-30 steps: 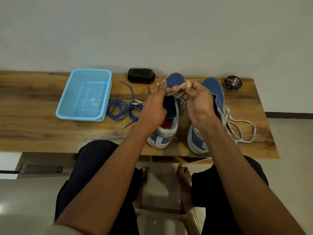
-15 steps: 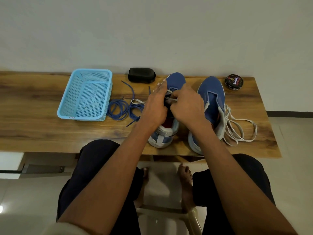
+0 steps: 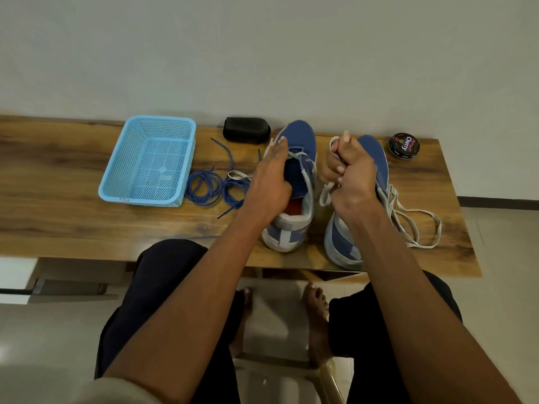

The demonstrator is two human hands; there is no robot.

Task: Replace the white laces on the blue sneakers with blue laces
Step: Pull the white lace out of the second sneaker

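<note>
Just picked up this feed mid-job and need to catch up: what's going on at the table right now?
A seated person is unlacing a pair of blue sneakers on a wooden table. The left hand steadies the left sneaker, while the right hand grips its white lace, pulled out to the side. The right sneaker has a loosened white lace trailing on the table. The blue laces lie unused beside a blue basket.

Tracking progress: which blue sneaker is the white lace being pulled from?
The left blue sneaker, steadied by the left hand; the right hand grips its white lace.
</note>
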